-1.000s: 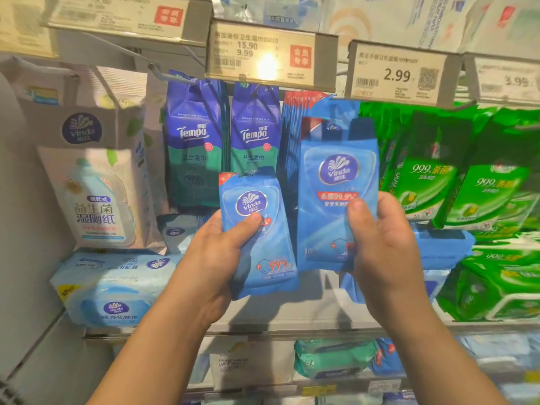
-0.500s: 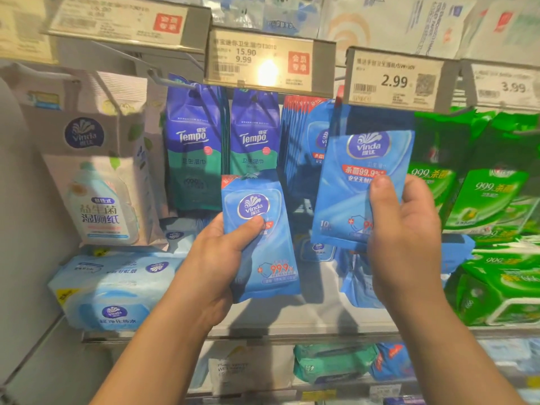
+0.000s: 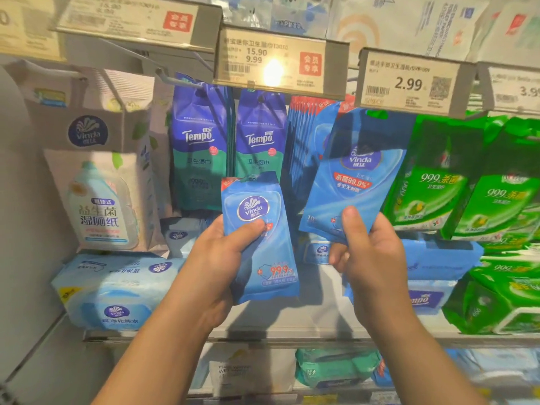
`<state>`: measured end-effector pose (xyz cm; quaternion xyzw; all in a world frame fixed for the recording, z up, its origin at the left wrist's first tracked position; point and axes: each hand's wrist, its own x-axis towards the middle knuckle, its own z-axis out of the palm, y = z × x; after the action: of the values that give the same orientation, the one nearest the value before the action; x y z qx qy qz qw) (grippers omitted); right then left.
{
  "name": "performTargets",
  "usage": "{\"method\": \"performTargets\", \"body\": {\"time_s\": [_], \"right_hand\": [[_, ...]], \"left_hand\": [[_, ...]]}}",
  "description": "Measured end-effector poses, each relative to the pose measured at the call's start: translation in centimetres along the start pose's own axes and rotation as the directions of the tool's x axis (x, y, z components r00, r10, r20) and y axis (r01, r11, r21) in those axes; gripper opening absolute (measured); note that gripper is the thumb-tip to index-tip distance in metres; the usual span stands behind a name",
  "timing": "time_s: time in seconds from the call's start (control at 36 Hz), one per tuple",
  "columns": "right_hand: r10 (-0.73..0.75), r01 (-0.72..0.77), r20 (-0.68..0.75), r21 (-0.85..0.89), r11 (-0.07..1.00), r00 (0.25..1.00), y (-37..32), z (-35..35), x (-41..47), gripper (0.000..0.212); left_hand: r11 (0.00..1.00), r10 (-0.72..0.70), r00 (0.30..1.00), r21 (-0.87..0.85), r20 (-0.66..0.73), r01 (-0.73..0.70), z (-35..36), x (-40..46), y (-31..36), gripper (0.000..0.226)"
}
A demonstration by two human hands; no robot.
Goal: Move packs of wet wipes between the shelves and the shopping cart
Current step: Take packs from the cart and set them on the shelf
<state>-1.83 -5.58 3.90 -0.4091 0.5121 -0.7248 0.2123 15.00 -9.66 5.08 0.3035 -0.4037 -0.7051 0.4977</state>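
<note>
1. The left hand (image 3: 217, 260) is closed on a blue Vinda wipes pack (image 3: 260, 238): the thumb is pressed across the front just below the logo, and the fingers are curled behind the pack. The pack is held nearly upright, at about 6 o'clock from the Tempo packs (image 3: 230, 141).
2. The right hand (image 3: 371, 252) grips a second blue Vinda pack (image 3: 355, 176) by its lower edge, the thumb on the front and the fingers curled behind. This pack is tilted, its top leaning toward 1 o'clock and reaching up to the 2.99 price tag (image 3: 409, 83).
3. The two held packs are kept apart, the second at about 2 o'clock from the first.
4. Against half a second ago, the second pack has been carried up and toward 1 o'clock, so that its top now sits right under the 2.99 tag; the first pack has hardly shifted.
5. Behind the hands, a row of hanging blue packs (image 3: 304, 141) is seen edge-on between the Tempo packs and the held second pack.
6. Green 999 packs (image 3: 467, 188) hang at 3 o'clock, and a large pale-blue Vinda pack (image 3: 114, 290) lies on the shelf (image 3: 263, 336) at 8 o'clock.
</note>
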Motion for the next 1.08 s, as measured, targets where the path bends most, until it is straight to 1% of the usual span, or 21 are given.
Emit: {"method": "performTargets", "body": {"time_s": [0.11,0.17,0.22,0.31,0.44,0.58,0.64,0.67,0.83,0.89,1.0,1.08], "right_hand": [[0.057,-0.055,-0.015,0.102,0.993,0.998,0.2,0.9,0.8,0.016],[0.074,-0.072,-0.016,0.126,0.989,0.997,0.3,1.3,1.3,0.016],[0.097,-0.095,-0.009,0.127,0.987,0.995,0.4,1.7,1.8,0.021],[0.169,-0.165,-0.025,0.123,0.979,0.985,0.5,2.2,3.0,0.025],[0.242,-0.231,-0.045,0.163,0.959,0.969,0.8,2.7,4.6,0.022],[0.284,-0.268,-0.061,0.192,0.944,0.957,1.4,2.7,5.4,0.018],[0.324,-0.306,-0.055,0.213,0.928,0.944,1.6,2.4,5.4,0.027],[0.342,-0.322,-0.05,0.231,0.918,0.938,1.8,2.2,5.2,0.029],[0.435,-0.405,0.001,0.364,0.839,0.9,2.3,1.5,3.8,0.023],[0.462,-0.444,0.033,0.345,0.827,0.886,2.6,1.1,3.2,0.022],[0.481,-0.502,0.145,0.224,0.835,0.865,2.8,0.1,1.9,0.029],[0.436,-0.463,0.202,0.11,0.88,0.877,2.2,-0.5,0.8,0.034]], "left_hand": [[1.0,0.002,1.0,-0.01,-0.015,-0.002,-0.1,0.2,-0.1,0.021],[1.0,0.001,1.0,-0.014,-0.018,-0.001,-0.1,0.2,-0.1,0.022],[1.0,0.002,1.0,-0.017,-0.019,-0.002,-0.1,0.2,-0.1,0.022],[1.0,0.003,1.0,-0.025,-0.018,-0.004,-0.1,0.2,-0.2,0.02],[1.0,0.014,1.0,-0.025,-0.016,-0.015,-0.2,0.0,-0.2,0.023],[0.999,0.006,1.0,-0.054,-0.019,-0.007,-0.2,-0.3,0.0,0.019],[0.998,0.001,1.0,-0.061,-0.015,-0.002,-0.1,-0.5,0.2,0.016],[0.998,0.002,1.0,-0.061,-0.013,-0.003,-0.1,-0.6,0.2,0.016],[0.999,0.027,0.999,-0.026,-0.018,-0.027,0.1,-0.6,0.2,0.02],[1.0,0.027,1.0,-0.008,-0.011,-0.027,0.2,-0.6,0.1,0.022],[0.999,0.048,0.999,0.016,-0.001,-0.048,0.7,-0.9,0.1,0.019],[0.996,0.071,0.997,0.051,0.003,-0.071,1.2,-0.8,-0.1,0.015]]}}
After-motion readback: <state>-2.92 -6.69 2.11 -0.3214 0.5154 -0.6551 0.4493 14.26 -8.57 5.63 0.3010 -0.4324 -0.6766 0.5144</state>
